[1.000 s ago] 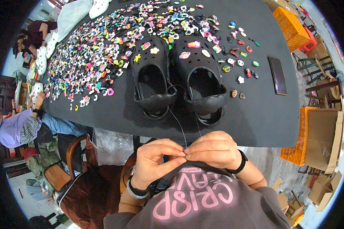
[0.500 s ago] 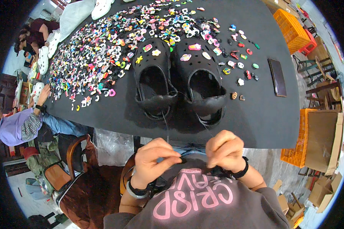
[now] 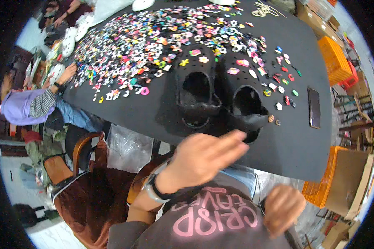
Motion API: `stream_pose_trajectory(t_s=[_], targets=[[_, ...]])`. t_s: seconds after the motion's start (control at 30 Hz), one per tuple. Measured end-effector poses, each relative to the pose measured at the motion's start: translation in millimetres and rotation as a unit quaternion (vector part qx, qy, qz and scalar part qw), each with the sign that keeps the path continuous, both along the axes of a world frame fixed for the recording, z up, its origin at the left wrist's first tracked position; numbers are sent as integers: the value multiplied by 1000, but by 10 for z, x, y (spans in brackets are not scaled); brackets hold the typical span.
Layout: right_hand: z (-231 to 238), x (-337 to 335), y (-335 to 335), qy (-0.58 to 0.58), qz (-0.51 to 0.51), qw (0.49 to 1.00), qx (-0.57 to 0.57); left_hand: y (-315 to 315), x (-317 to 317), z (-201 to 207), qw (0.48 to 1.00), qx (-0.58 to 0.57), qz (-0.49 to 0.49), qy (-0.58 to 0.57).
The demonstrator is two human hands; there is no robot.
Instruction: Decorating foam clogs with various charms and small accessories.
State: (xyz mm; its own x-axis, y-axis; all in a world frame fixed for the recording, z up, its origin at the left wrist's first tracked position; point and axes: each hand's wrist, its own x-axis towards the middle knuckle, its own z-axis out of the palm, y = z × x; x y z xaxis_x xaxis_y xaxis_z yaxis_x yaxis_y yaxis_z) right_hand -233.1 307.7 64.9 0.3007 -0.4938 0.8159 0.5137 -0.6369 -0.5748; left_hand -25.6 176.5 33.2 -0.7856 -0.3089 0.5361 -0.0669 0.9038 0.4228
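Two black foam clogs (image 3: 198, 109) stand side by side on the dark table, toes pointing away from me, with small colourful charms on their toe tops. Just in front of their heels, my left hand (image 3: 207, 155) reaches across to the right. Its fingers are stretched out together, somewhat blurred, and no object shows in them. It covers the near table edge there. Lower and to the right, beside my shirt, is my right hand (image 3: 283, 209). Motion smears its fingers, so whatever they hold, if anything, cannot be made out.
A wide heap of colourful shoe charms (image 3: 129, 54) covers the table's left and far side. Loose charms and a black phone (image 3: 314, 107) lie at the right. Another person's hand (image 3: 68, 72) touches a white clog at the left. Orange crates (image 3: 334, 60) stand beyond the table.
My hands, earlier both pinched before the clogs near thin strands, have parted. The left has stretched out rightward; the right has dropped down and right. The view has shifted, putting the clogs farther right.
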Motion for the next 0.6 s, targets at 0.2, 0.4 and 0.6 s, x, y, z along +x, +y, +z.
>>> stream_pose_trajectory(t_s=[0.2, 0.4, 0.6], targets=[[217, -132, 158, -208, 252, 937, -122, 208, -112, -67, 965, 141, -219, 6], [-414, -175, 262, -27, -324, 909, 261, 156, 909, -199, 748, 619, -239, 23], [-697, 203, -79, 81, -219, 849, 475, 90, 2689, -1046, 657, 587, 338, 331]])
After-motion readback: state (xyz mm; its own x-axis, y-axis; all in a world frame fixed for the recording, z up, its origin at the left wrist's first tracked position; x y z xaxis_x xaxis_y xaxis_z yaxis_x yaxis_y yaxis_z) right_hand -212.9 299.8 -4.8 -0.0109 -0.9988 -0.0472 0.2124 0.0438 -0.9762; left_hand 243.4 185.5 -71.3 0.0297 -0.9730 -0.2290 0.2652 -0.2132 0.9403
